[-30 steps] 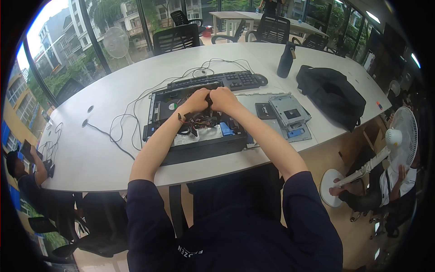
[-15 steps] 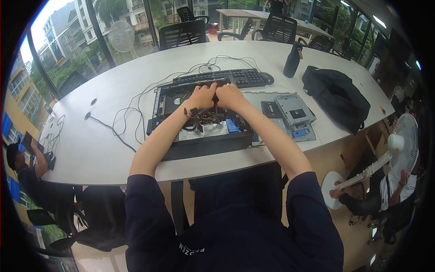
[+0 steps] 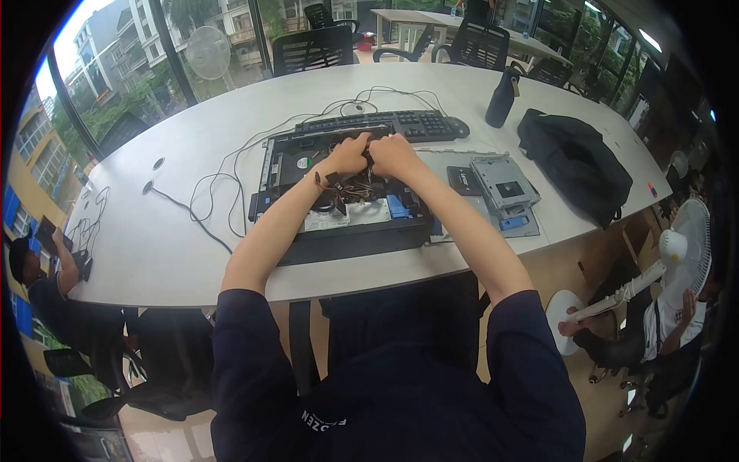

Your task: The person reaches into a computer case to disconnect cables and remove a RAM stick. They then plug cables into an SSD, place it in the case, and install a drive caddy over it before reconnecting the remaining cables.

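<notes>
An opened desktop computer case [image 3: 354,244] lies on the table in front of me, its insides exposed. My left hand [image 3: 346,157] reaches over its far middle part, fingers curled and closed. Right beside it, my right hand [image 3: 391,156] is also closed, bent down into the case near the far edge. Whatever the fingertips of both hands grip is hidden behind the knuckles. Loose cables [image 3: 356,190] run below the hands, and some lie near my left wrist. A blue plastic piece [image 3: 397,206] shows at the case's near right.
Right of the case lie a metal panel [image 3: 440,160], a drive bracket [image 3: 504,183] and a black Lenovo-marked piece [image 3: 463,181]. Behind are a keyboard [image 3: 419,125] and mouse [image 3: 458,128]. A bottle [image 3: 502,100] and black bag [image 3: 573,165] stand further right. People sit at both sides.
The view has tilted slightly, so the table sits a little higher. Both hands stay closed at nearly the same spot in the case, with only small finger movement.
</notes>
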`<act>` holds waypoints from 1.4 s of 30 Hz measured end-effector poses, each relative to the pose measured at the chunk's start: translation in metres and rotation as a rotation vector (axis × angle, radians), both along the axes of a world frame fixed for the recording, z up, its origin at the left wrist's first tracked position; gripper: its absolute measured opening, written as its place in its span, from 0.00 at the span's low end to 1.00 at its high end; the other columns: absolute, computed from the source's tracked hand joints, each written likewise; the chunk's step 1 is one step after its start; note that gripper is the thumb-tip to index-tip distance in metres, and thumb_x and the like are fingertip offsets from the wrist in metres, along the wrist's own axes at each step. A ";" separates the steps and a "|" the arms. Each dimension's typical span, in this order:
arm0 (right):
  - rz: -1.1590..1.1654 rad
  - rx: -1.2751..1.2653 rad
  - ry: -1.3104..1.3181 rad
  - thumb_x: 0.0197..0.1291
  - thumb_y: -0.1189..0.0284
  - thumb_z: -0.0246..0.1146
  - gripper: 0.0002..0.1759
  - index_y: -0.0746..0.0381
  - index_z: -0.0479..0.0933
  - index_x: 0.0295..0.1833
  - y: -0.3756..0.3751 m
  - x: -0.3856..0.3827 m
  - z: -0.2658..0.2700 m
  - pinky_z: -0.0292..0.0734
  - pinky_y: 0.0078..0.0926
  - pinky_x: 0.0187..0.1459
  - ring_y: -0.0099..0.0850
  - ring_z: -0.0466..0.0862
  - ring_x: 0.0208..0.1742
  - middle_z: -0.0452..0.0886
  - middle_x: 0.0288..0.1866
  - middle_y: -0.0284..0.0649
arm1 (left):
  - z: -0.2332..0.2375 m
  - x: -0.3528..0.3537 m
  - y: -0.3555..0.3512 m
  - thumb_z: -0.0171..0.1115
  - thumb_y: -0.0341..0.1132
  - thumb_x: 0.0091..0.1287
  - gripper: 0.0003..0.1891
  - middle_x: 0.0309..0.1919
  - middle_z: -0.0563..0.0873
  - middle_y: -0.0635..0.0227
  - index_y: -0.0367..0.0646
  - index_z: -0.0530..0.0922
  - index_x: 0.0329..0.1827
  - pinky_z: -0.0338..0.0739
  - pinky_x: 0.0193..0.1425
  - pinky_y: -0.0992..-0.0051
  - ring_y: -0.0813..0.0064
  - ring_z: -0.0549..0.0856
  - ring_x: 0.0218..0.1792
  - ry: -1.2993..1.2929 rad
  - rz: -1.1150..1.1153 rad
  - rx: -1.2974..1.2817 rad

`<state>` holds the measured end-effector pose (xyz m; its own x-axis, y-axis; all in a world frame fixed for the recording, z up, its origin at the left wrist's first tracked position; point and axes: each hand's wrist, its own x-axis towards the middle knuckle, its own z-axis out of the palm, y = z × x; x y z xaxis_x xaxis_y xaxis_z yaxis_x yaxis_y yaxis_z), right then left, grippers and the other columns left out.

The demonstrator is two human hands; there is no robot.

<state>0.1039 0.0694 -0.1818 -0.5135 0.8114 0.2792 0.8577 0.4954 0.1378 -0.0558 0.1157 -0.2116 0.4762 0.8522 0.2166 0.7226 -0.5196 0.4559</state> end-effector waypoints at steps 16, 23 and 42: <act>0.039 0.075 0.037 0.43 0.73 0.67 0.05 0.60 0.85 0.28 -0.001 -0.001 -0.002 0.77 0.36 0.45 0.39 0.88 0.37 0.87 0.30 0.44 | -0.002 -0.003 0.003 0.54 0.27 0.58 0.32 0.52 0.81 0.33 0.41 0.65 0.69 0.76 0.58 0.49 0.34 0.80 0.55 0.013 -0.017 -0.032; -0.012 0.054 -0.095 0.50 0.71 0.63 0.07 0.57 0.84 0.35 0.002 -0.007 -0.005 0.75 0.38 0.48 0.37 0.89 0.41 0.89 0.36 0.40 | -0.010 -0.003 0.010 0.55 0.30 0.59 0.30 0.51 0.82 0.34 0.42 0.67 0.69 0.76 0.58 0.49 0.34 0.81 0.53 -0.040 -0.039 -0.005; 0.071 -0.016 -0.176 0.52 0.70 0.61 0.12 0.59 0.81 0.43 0.010 0.000 -0.001 0.74 0.42 0.49 0.36 0.88 0.45 0.88 0.41 0.41 | 0.003 0.000 -0.003 0.56 0.30 0.57 0.25 0.49 0.86 0.42 0.37 0.75 0.61 0.78 0.58 0.57 0.44 0.84 0.53 -0.161 -0.204 0.176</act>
<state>0.1043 0.0790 -0.1828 -0.6099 0.7747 0.1671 0.7835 0.5575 0.2745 -0.0555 0.1122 -0.2082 0.5810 0.6854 0.4389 0.5216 -0.7276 0.4457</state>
